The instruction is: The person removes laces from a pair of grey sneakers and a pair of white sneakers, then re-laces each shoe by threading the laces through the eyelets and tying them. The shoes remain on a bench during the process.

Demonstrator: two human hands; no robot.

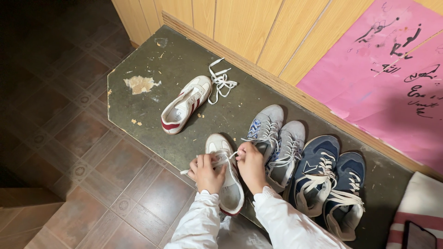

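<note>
A white sneaker with dark red trim (224,184) lies on the dark worn platform (152,60), toe pointing away from me. My left hand (206,171) pinches its white lace on the left side. My right hand (251,165) grips the lace on the right side, pulling it taut across the shoe. The matching white and red sneaker (185,104) lies farther back, without a lace. A loose white lace (220,81) is bunched by its toe.
A pair of grey sneakers (277,140) and a pair of navy sneakers (330,182) stand to the right. Wooden panelling and pink paper sheets (392,78) line the back. Brown floor tiles (92,184) lie left. A striped cloth (422,207) sits far right.
</note>
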